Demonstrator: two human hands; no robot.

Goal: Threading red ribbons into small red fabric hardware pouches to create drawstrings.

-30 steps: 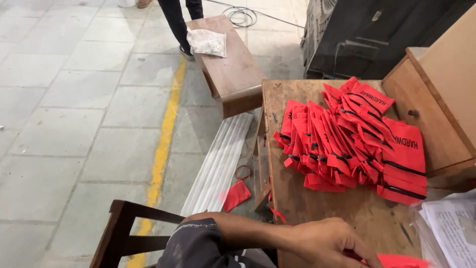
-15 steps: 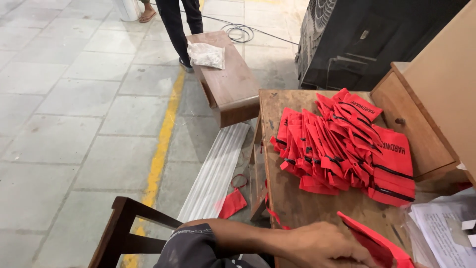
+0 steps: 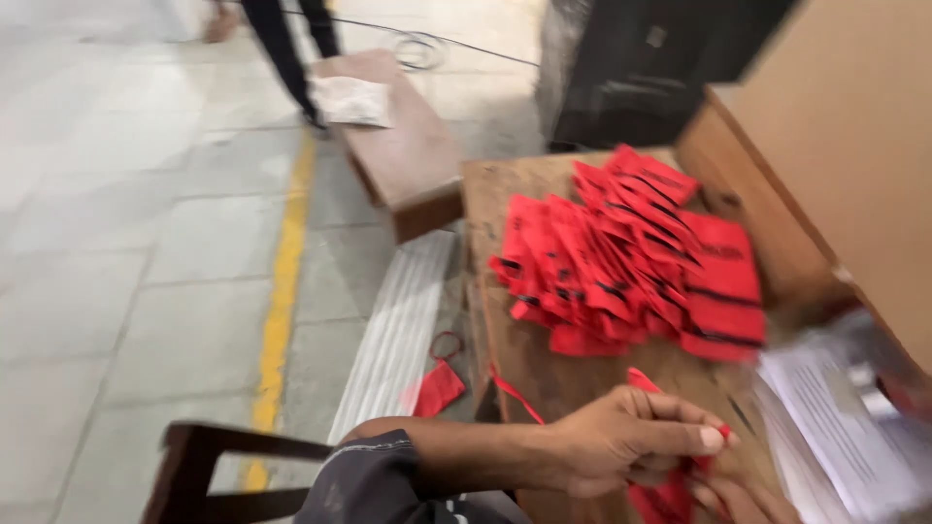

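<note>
My left hand (image 3: 621, 442) reaches across the near edge of a worn wooden table (image 3: 544, 359), its fingers pinched on a red fabric piece (image 3: 670, 495). My right hand (image 3: 743, 500) shows only as a few fingers at the bottom edge, touching the same red piece from below. Beyond my hands a heap of red fabric tags (image 3: 631, 257) with black stripes lies spread over the table's middle. The picture is blurred by motion.
A red tag with a loop (image 3: 439, 383) hangs off the table's left side. White corrugated sheets (image 3: 398, 330) lie on the floor beside a low wooden bench (image 3: 398, 146). A person's legs (image 3: 286, 49) stand far back. Cardboard boxes (image 3: 835, 146) and papers (image 3: 835, 427) sit right; a chair back (image 3: 214, 466) is near.
The view has swung and closed in on the table. My left hand has drawn the red piece in from the right, and my right hand's fingers have come up under it.
</note>
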